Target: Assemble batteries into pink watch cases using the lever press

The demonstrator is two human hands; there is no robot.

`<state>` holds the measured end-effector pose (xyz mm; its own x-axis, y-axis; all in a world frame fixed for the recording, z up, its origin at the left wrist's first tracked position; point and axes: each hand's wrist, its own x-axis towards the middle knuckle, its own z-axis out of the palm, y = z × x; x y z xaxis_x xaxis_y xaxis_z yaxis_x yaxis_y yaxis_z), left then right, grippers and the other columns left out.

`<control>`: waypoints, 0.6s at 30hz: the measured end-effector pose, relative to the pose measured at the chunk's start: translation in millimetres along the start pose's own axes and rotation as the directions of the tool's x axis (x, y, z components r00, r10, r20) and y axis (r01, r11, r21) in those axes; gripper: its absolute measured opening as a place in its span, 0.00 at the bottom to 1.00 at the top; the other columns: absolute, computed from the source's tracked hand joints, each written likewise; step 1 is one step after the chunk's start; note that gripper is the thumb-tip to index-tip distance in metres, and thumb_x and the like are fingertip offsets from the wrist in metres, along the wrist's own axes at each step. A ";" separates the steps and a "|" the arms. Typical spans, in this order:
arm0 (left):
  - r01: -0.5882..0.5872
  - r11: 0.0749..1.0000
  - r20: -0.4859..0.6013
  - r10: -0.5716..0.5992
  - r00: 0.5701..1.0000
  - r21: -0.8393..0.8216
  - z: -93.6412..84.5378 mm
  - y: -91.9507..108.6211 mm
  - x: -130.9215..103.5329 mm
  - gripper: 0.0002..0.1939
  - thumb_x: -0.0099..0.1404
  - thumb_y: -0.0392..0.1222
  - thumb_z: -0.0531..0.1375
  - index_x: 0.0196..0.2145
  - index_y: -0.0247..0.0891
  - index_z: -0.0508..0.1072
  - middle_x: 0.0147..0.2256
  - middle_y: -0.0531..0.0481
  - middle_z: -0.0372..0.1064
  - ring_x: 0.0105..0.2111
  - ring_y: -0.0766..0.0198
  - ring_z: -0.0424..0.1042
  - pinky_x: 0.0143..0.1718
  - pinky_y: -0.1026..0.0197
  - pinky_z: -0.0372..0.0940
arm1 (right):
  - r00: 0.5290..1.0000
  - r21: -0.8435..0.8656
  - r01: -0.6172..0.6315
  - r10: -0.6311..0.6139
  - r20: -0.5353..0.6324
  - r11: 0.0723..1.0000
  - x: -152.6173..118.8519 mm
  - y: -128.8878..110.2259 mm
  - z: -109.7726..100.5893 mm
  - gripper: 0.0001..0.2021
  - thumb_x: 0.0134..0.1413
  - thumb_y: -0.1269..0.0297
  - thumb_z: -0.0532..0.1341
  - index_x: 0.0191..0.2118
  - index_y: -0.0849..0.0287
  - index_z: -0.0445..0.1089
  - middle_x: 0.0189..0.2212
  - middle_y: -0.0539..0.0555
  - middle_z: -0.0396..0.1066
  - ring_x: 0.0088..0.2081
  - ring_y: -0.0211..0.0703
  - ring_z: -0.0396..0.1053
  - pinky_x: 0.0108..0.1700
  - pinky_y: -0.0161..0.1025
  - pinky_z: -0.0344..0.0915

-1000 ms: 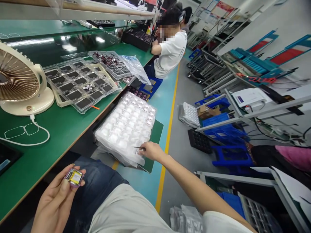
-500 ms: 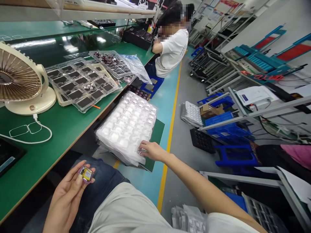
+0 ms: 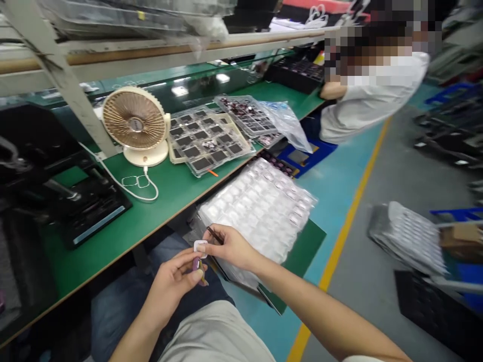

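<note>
My left hand pinches a small purple-rimmed module edge-on above my lap. Just to its right, my right hand grips dark tweezers and a small white square piece right above the module. The two hands nearly touch. Behind them lies a stack of clear blister trays beside the bench edge.
The green bench carries a beige desk fan with a white cable, clear trays of dark square parts, a plastic bag and a black fixture at left. A person in white sits at the far right end. More trays lie on the floor at right.
The view swung left. My right hand left the blister tray stack and came back to my lap with tweezers and a white piece; my left hand rose with the module to meet it.
</note>
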<state>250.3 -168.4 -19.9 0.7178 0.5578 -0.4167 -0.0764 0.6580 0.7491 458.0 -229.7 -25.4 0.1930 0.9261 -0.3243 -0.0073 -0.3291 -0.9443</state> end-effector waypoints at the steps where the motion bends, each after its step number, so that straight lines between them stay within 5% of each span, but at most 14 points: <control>1: -0.012 1.000 -0.026 0.011 1.000 -0.026 -6.8 2.3 -2.4 0.21 0.58 0.46 0.77 0.47 0.37 0.86 0.58 0.35 0.74 0.46 0.48 0.79 0.40 0.54 0.78 | 1.000 0.057 -0.005 0.004 0.016 0.998 5.8 -0.6 7.4 0.24 0.48 0.44 0.78 0.37 0.59 0.73 0.33 0.50 0.76 0.30 0.38 0.68 0.32 0.35 0.64; 6: 0.009 0.979 0.009 -0.007 1.000 -0.204 -39.7 9.9 -15.2 0.23 0.61 0.46 0.76 0.52 0.34 0.84 0.45 0.35 0.81 0.43 0.51 0.80 0.41 0.57 0.77 | 0.989 0.338 0.033 -0.078 0.123 0.941 18.5 7.1 35.6 0.21 0.52 0.48 0.78 0.39 0.58 0.75 0.52 0.58 0.77 0.46 0.44 0.76 0.46 0.39 0.72; 9: -0.008 0.958 0.068 0.029 0.997 -0.286 -52.2 10.1 -17.8 0.22 0.61 0.45 0.75 0.51 0.34 0.85 0.41 0.37 0.82 0.37 0.56 0.80 0.39 0.59 0.76 | 0.984 0.468 0.032 -0.110 0.141 0.883 19.9 15.1 58.1 0.17 0.53 0.53 0.79 0.39 0.58 0.77 0.49 0.57 0.79 0.49 0.45 0.77 0.52 0.41 0.73; 12: -0.022 0.946 0.125 0.065 0.990 -0.323 -60.4 10.7 -19.0 0.23 0.61 0.46 0.75 0.52 0.35 0.84 0.40 0.37 0.83 0.38 0.54 0.81 0.38 0.59 0.76 | 0.984 0.531 0.083 -0.154 0.091 0.843 20.0 14.5 76.5 0.15 0.54 0.55 0.78 0.41 0.56 0.78 0.47 0.55 0.80 0.45 0.44 0.79 0.47 0.39 0.77; 15: -0.092 0.939 0.069 0.122 0.990 -0.330 -65.6 13.5 -23.0 0.23 0.60 0.45 0.76 0.52 0.38 0.85 0.49 0.36 0.81 0.44 0.49 0.81 0.40 0.56 0.77 | 0.957 0.469 0.267 -0.290 -0.023 0.842 18.6 -2.6 80.8 0.12 0.56 0.59 0.78 0.42 0.52 0.79 0.48 0.54 0.80 0.41 0.42 0.80 0.39 0.36 0.78; 18: -0.228 0.929 -0.108 0.204 0.973 -0.293 -67.7 16.3 -29.8 0.22 0.58 0.43 0.77 0.51 0.43 0.85 0.59 0.40 0.76 0.47 0.49 0.80 0.46 0.52 0.78 | 0.847 0.136 0.530 -0.529 -0.045 0.837 16.7 -28.3 76.6 0.09 0.59 0.67 0.75 0.45 0.51 0.81 0.49 0.55 0.80 0.40 0.42 0.80 0.38 0.35 0.78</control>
<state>180.8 -140.1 -30.2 0.6079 0.7318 -0.3081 -0.4372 0.6324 0.6395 386.3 -190.8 -8.4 0.2120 0.9504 0.2276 -0.0373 0.2406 -0.9699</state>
